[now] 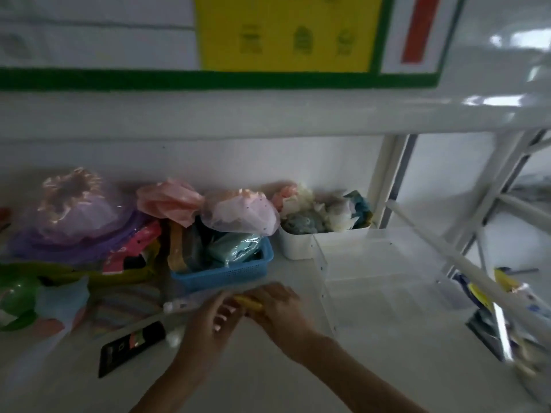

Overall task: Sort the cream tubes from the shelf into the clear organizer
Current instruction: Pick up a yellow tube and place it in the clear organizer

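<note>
Cream tubes [182, 305] lay near the shelf's [268, 377] front edge, left of the clear organizer [387, 281]. The head view was blurred. The step in hand was judged to be pick-up: the right hand [277, 308] curled around a yellow tube [249, 302], while the left hand [208, 320] touched it, fingers bent. The next move would call for carrying it right into a compartment. The tube looked slim and yellow.

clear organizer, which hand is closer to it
Right. The right hand sits just left of the clear organizer, gripping something yellow; the left hand is farther left, beyond the right hand.
</note>
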